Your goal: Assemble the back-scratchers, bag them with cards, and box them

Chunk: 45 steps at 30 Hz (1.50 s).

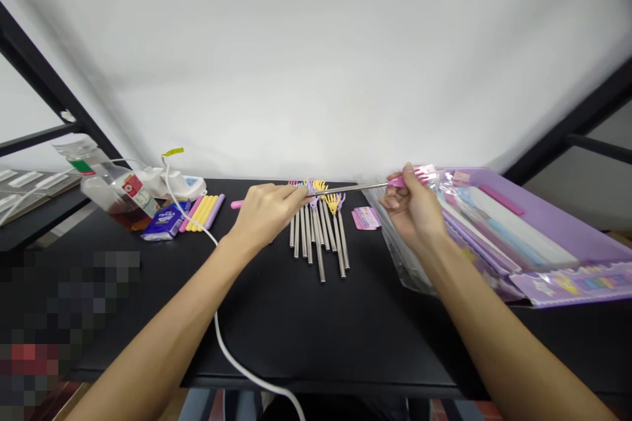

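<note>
A telescopic back scratcher [348, 189] with a metal rod stretches level between my two hands. My left hand [269, 212] is wrapped round its handle end, with a pink tip sticking out to the left. At the other end my right hand [412, 200] pinches the rod just below the pink claw head, where something clear and shiny also shows. Below the rod, several more back scratchers [320, 230] lie on the black table [316, 335], with pink, purple and yellow claws and metal shafts. Small pink cards [366, 218] lie to their right.
At right stands a purple box [557, 223] with wrapped items and clear plastic. On the left are pink, yellow and purple handle tubes [202, 212], a blue tissue pack [166, 220], a bottle [123, 194] and a power strip [195, 185]. A white cable [222, 342] crosses the table's front edge.
</note>
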### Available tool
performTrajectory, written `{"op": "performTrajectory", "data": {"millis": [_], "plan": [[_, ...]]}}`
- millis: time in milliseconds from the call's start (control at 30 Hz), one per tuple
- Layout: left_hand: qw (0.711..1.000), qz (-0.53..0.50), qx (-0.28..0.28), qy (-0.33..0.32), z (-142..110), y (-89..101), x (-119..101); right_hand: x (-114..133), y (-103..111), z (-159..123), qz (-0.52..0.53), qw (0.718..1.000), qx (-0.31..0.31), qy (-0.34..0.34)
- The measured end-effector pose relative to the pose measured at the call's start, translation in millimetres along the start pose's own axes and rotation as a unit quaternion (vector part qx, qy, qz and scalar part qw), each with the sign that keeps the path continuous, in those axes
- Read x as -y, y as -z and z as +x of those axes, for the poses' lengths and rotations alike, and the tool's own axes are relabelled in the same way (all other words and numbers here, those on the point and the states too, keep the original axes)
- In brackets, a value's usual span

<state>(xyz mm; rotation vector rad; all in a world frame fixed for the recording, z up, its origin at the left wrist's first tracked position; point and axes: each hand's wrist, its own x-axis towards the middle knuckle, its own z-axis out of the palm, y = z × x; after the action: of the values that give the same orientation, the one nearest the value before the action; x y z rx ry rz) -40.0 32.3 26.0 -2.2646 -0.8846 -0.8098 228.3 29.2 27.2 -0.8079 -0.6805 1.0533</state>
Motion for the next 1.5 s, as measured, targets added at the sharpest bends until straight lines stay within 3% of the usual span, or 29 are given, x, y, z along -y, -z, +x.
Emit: {"op": "performTrajectory", "data": {"millis": [200,400,600,733,900,967,1067,1100,1233,1267,1400,1467,1500], "plan": [[0.999,-0.006,-0.032,0.013,-4,2.6,13,8,8,6,0.016,0.999,-0.014,0.044],[0.999,-0.025,-0.036,0.006,-3,2.0,7,-3,0,-5,-0.013,0.996,0.084,0.028],[0.996,-0.091,0.019,-0.012,0,-4.4,-14,-18,-13,-21,-0.061,0.975,0.215,0.004],[0.983,-0.173,0.046,0.042,5,-2.7,-27,-15,-14,-24,-0.070,0.972,0.222,0.035],[0.989,-0.136,0.049,0.012,5,-4.7,-30,-15,-11,-25,-0.135,0.956,0.261,0.007],[0.992,-0.123,0.027,0.026,1,-7.7,-22,-12,-8,-18,-0.112,0.969,0.221,0.011],[0.993,-0.097,-0.029,0.063,-2,-11.2,-9,-7,-3,-8,0.002,0.995,0.080,0.058],[0.994,-0.084,-0.040,0.065,-2,-11.8,-7,-7,-3,-6,0.027,0.996,0.060,0.056],[0.996,-0.059,-0.056,0.021,1,-10.8,-9,-7,-6,-8,-0.009,0.992,0.123,-0.031],[0.997,-0.060,-0.056,0.015,1,-9.7,-7,-5,-6,-8,-0.018,0.993,0.115,-0.031],[0.997,-0.023,-0.049,0.059,-2,-6.7,8,12,6,4,0.018,0.997,-0.048,0.055],[0.997,0.009,-0.040,0.061,-1,-8.2,9,14,8,6,0.049,0.994,-0.074,0.069],[0.998,0.017,-0.038,0.048,1,-9.6,6,13,6,5,0.053,0.995,-0.055,0.056]]}}
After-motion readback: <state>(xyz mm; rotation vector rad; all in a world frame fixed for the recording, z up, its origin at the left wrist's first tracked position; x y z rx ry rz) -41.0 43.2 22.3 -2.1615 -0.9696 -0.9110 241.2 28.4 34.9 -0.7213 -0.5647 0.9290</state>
